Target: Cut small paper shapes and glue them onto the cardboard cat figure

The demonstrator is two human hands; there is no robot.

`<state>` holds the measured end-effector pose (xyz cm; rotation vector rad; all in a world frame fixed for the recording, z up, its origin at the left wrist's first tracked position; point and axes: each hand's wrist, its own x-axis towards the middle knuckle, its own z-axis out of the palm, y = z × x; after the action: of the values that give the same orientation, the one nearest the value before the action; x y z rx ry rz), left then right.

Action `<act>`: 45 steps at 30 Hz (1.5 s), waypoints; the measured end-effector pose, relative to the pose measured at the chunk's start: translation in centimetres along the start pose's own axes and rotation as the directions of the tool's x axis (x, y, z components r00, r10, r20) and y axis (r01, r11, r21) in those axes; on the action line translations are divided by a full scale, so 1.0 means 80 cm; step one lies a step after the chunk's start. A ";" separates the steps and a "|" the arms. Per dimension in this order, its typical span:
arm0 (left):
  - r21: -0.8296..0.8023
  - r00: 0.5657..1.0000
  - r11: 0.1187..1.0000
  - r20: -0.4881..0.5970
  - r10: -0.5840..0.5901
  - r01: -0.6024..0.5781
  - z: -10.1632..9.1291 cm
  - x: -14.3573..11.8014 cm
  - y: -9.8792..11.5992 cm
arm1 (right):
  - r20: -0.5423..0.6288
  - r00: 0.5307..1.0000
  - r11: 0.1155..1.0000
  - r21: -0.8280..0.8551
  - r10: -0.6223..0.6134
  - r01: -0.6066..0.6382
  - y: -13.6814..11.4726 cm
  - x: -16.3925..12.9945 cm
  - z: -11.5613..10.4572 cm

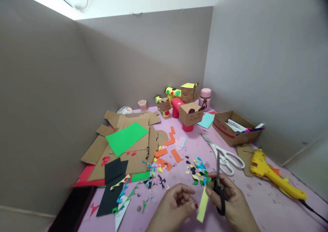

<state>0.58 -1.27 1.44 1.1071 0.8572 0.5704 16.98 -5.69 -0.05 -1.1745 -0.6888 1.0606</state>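
Head view, near edge. Left hand (176, 204): fingers curled, the tips pinched on the near end of a yellow-green paper strip (203, 205), which hangs tilted just above the pink table (256, 197). Right hand (230, 199): fingers closed through the black handles of a pair of dark scissors (218, 182), blades pointing away and up, just beside the strip's upper end; whether the blades are parted cannot be told.

Middle ground. A scatter of coloured paper scraps (198, 172) is found just beyond the hands. White scissors (222, 155) lie to the right, a yellow glue gun (274, 175) farther right, its cord trailing off the table. A cardboard box of markers (234, 127) is set behind these.

Left side. Cardboard sheets (133, 146) are stacked, with green paper (126, 138) on top and black paper (112, 184) nearer.

Far end. Cardboard animal figures (191, 114) are stood near the wall.

Risks, as judged: the thin strip may bend or slip from the pinch, so a cut may run crooked; the left fingertips sit near the blades.
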 end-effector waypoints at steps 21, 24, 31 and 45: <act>-0.194 0.940 0.961 -0.316 0.128 -0.196 0.016 -0.003 -0.007 | 0.549 0.815 0.946 -0.324 0.187 0.001 0.019 -0.020 0.009; -0.156 0.935 0.970 -0.330 0.128 -0.188 0.018 -0.003 -0.009 | 0.551 0.816 0.948 -0.317 0.175 0.010 0.019 -0.019 0.010; -0.118 0.924 0.978 -0.366 0.116 -0.170 0.021 -0.001 -0.005 | 0.526 0.840 0.945 -0.323 0.133 0.053 0.018 -0.017 0.010; -0.105 0.928 0.982 -0.355 0.114 -0.160 0.022 0.000 -0.005 | 0.557 0.821 0.930 -0.353 0.121 0.103 0.026 -0.016 0.004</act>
<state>2.07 -2.32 1.43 0.9635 1.0346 0.9477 15.59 -6.72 -1.85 -1.1722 -1.4116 1.3489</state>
